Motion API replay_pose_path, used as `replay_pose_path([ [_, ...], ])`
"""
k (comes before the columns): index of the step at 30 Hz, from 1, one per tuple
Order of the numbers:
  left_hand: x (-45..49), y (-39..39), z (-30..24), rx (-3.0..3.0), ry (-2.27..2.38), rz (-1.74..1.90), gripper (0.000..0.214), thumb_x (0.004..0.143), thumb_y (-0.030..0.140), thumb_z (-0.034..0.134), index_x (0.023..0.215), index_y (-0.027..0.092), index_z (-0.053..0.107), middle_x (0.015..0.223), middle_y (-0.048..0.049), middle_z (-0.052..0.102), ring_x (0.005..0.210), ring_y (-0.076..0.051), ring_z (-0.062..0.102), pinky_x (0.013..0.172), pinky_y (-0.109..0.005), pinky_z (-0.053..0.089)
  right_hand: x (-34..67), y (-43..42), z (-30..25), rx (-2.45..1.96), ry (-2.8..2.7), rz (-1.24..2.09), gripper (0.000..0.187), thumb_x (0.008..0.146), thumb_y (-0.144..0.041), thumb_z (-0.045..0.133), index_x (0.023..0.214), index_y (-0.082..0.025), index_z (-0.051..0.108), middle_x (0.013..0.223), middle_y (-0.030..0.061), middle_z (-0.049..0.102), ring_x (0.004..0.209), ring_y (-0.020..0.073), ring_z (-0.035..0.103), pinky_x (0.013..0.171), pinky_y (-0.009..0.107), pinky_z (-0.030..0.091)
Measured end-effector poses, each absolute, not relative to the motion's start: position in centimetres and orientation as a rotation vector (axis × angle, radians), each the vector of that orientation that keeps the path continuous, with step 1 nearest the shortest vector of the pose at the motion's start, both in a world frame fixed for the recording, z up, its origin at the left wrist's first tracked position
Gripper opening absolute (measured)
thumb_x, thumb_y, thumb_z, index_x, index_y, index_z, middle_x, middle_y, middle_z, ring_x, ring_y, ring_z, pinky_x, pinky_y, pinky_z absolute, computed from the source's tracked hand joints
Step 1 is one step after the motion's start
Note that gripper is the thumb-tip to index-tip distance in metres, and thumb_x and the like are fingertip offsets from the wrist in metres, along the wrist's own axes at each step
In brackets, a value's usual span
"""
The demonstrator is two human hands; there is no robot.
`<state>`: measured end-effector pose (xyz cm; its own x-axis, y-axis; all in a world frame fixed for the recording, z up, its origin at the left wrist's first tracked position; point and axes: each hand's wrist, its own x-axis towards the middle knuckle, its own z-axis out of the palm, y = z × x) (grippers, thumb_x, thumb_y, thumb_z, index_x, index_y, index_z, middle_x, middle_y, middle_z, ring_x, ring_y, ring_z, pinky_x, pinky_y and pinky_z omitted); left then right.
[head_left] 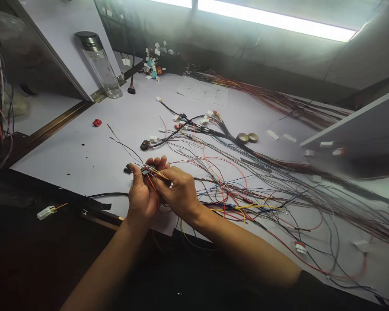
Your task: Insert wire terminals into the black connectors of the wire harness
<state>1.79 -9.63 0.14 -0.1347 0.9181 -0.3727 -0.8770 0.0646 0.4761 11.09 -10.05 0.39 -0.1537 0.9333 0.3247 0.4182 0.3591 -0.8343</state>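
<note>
My left hand (141, 196) is closed around a dark connector (146, 170) near the table's front edge. Close against it, my right hand (180, 190) pinches several thin wires (160, 173), among them white and yellow ones, at the connector. An orange wire (151, 181) runs down from the connector between the hands. Two thin dark wires (126, 147) with terminals at their ends stick out beyond my fingers toward the far left. A black connector (127, 168) shows just left of my left thumb. My fingers hide part of the held connector and the wire ends.
A wire harness (227, 134) with taped branches crosses the white table, with loose wires (233, 190) spread to the right. Tape rolls (248, 138), a red connector (97, 123) and a paper sheet (202, 91) lie about. A glass bottle (100, 67) stands at the back left.
</note>
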Motion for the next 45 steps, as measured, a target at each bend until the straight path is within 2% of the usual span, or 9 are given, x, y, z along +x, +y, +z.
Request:
replay_pose_path([
  [4, 2.1, -9.9, 0.5, 0.083, 0.719, 1.55, 0.047, 0.099, 0.048, 0.034, 0.088, 0.015, 0.066, 0.096, -0.0081, 0.071, 0.108, -0.017, 0.065, 0.098, -0.031, 0.05, 11.1, -10.2, 0.4, -1.223, -1.786, 0.702, 0.015, 0.093, -0.025, 0.059, 0.088, -0.018, 0.071, 0.084, 0.0046, 0.067, 0.078, 0.014, 0.06, 0.072, 0.025, 0.047],
  [7, 2.4, -10.1, 0.4, 0.112, 0.699, 1.561, 0.042, 0.096, 0.049, 0.042, 0.089, 0.016, 0.066, 0.099, -0.0083, 0.071, 0.112, -0.019, 0.063, 0.102, -0.034, 0.048, 10.9, -10.3, 0.3, -1.237, -1.781, 0.676, 0.017, 0.094, -0.025, 0.056, 0.088, -0.017, 0.07, 0.086, 0.0054, 0.067, 0.079, 0.0145, 0.06, 0.073, 0.026, 0.047],
  [12, 2.9, -10.4, -0.2, 0.124, 0.683, 1.593, 0.034, 0.096, 0.044, 0.047, 0.09, 0.017, 0.067, 0.099, -0.0056, 0.07, 0.116, -0.017, 0.061, 0.104, -0.029, 0.045, 10.4, -10.7, -0.1, -1.233, -1.769, 0.584, 0.019, 0.095, -0.023, 0.053, 0.087, -0.017, 0.069, 0.088, 0.0074, 0.068, 0.083, 0.0164, 0.061, 0.076, 0.027, 0.048],
  [18, 2.6, -10.4, -0.1, 0.135, 0.658, 1.597, 0.038, 0.097, 0.046, 0.043, 0.089, 0.018, 0.067, 0.1, -0.0065, 0.071, 0.119, -0.019, 0.059, 0.108, -0.037, 0.043, 10.6, -10.9, -0.2, -1.159, -1.723, 0.603, 0.016, 0.094, -0.025, 0.057, 0.093, -0.019, 0.071, 0.091, 0.0054, 0.071, 0.083, 0.0146, 0.064, 0.079, 0.025, 0.05],
  [24, 2.6, -10.1, 0.3, 0.077, 0.669, 1.601, 0.04, 0.099, 0.042, 0.037, 0.087, 0.017, 0.066, 0.101, -0.0082, 0.071, 0.117, -0.019, 0.061, 0.106, -0.039, 0.045, 11.3, -10.8, 0.4, -1.241, -1.772, 0.605, 0.017, 0.093, -0.027, 0.057, 0.09, -0.018, 0.071, 0.085, 0.0053, 0.069, 0.077, 0.0142, 0.063, 0.071, 0.024, 0.048],
  [37, 2.7, -10.0, -0.2, 0.04, 0.611, 1.62, 0.037, 0.099, 0.041, 0.041, 0.086, 0.016, 0.065, 0.089, -0.0041, 0.071, 0.117, -0.019, 0.061, 0.111, -0.038, 0.039, 10.1, -10.4, -1.1, -1.214, -1.788, 0.402, 0.016, 0.094, -0.024, 0.057, 0.086, -0.016, 0.069, 0.079, 0.0041, 0.067, 0.074, 0.0135, 0.062, 0.07, 0.023, 0.048],
  [41, 2.7, -10.0, 0.0, 0.034, 0.666, 1.616, 0.04, 0.101, 0.039, 0.036, 0.085, 0.016, 0.065, 0.09, -0.0052, 0.072, 0.117, -0.018, 0.061, 0.109, -0.037, 0.041, 10.7, -10.3, -0.8, -1.226, -1.825, 0.441, 0.016, 0.093, -0.027, 0.058, 0.089, -0.017, 0.07, 0.081, 0.0035, 0.067, 0.073, 0.0122, 0.062, 0.067, 0.021, 0.046],
  [45, 2.3, -9.8, 0.0, 0.066, 0.673, 1.621, 0.038, 0.099, 0.043, 0.041, 0.085, 0.017, 0.066, 0.091, -0.0043, 0.071, 0.116, -0.017, 0.062, 0.109, -0.035, 0.041, 11.5, -10.4, -0.3, -1.246, -1.888, 0.404, 0.016, 0.093, -0.024, 0.057, 0.088, -0.017, 0.07, 0.08, 0.0034, 0.065, 0.071, 0.0123, 0.06, 0.063, 0.022, 0.042],
])
